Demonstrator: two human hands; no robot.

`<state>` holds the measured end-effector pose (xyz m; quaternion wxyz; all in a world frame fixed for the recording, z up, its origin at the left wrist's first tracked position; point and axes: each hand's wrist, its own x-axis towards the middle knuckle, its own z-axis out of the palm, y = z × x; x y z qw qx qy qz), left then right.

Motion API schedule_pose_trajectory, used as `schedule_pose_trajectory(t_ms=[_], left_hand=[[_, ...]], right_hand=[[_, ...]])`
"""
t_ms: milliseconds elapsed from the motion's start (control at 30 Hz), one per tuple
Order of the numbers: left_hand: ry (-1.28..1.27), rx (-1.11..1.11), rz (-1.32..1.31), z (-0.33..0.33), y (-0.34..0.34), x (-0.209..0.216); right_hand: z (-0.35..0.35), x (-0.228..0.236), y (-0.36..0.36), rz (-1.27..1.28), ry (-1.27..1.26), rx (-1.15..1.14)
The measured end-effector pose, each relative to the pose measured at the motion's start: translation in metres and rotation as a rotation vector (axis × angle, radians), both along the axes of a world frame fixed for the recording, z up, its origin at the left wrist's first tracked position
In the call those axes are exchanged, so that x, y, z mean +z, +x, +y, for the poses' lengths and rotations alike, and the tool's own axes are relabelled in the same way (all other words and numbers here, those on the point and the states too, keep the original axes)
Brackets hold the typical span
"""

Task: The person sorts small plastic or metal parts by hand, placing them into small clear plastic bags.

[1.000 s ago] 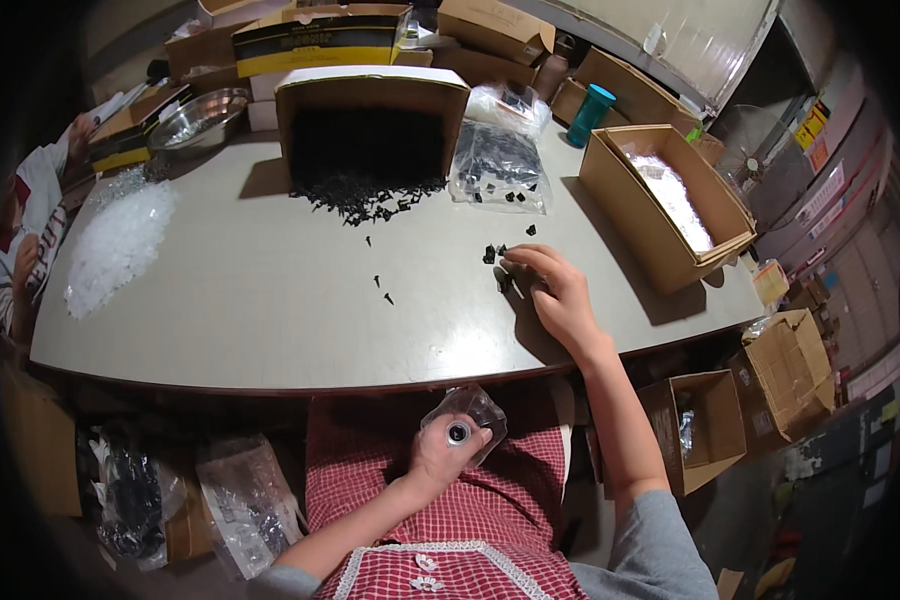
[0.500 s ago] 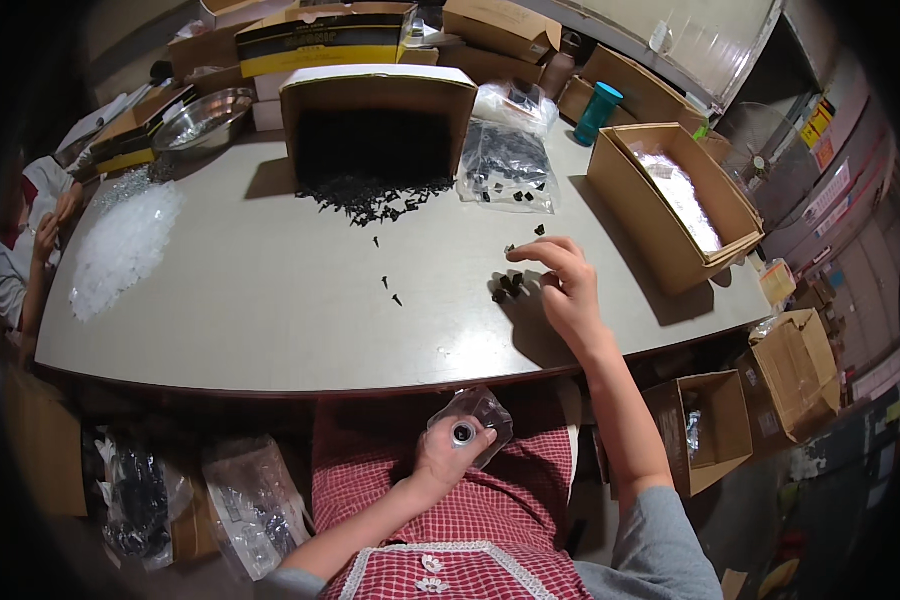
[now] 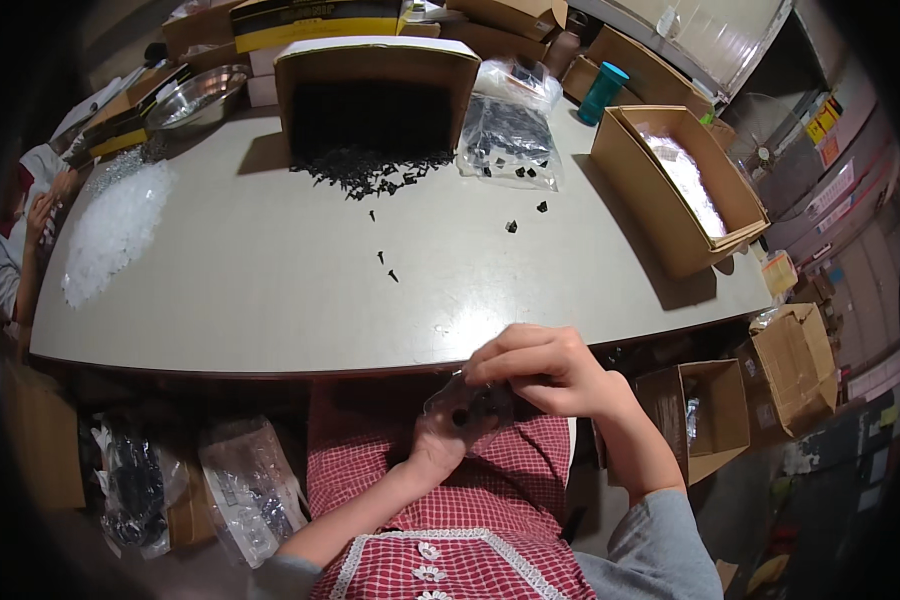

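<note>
Above my lap my left hand [image 3: 440, 447] holds a small clear plastic bag [image 3: 488, 420], with dark bits showing through it. Right over the bag's far edge is my right hand [image 3: 550, 368], palm down, its fingers curled together. What they hold is hidden from this view. On the table lie two small black pieces [image 3: 512, 227], near a clear bag [image 3: 510, 150] of similar black parts. Three black screws [image 3: 381, 258] lie apart from the heap of black screws [image 3: 370, 175], which spills from a tipped cardboard box [image 3: 465, 100].
A pile of small clear plastic bags [image 3: 115, 235] lies at the left, near a metal bowl [image 3: 198, 100] and another person's hands [image 3: 48, 210]. An open carton [image 3: 660, 200] and a teal bottle [image 3: 603, 93] stand at the right. More cartons [image 3: 715, 415] sit below the table.
My right hand has come back from the table to the bag in my left hand. The cluster of black pieces beside it has gone from the tabletop. The head view has shifted slightly.
</note>
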<state>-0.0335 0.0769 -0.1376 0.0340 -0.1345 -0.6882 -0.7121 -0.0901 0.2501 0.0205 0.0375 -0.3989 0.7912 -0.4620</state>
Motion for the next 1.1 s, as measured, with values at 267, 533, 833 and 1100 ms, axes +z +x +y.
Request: schedule_pose_trajectory(t_ms=[267, 533, 833, 1100], left_hand=[[-0.046, -0.096, -0.360, 0.000, 0.010, -0.018], [-0.096, -0.099, -0.402, -0.001, 0.009, -0.034], [-0.059, -0.096, -0.293, 0.000, 0.001, -0.032], [-0.031, -0.162, -0.336, 0.003, 0.003, -0.042]], right_hand=[[0.065, -0.020, -0.125, 0.301, 0.243, -0.636], [0.075, -0.047, -0.215, 0.639, 0.537, -0.654], [0.077, -0.009, -0.150, 0.226, 0.378, -0.504], [0.104, -0.038, -0.151, 0.262, 0.280, -0.646]])
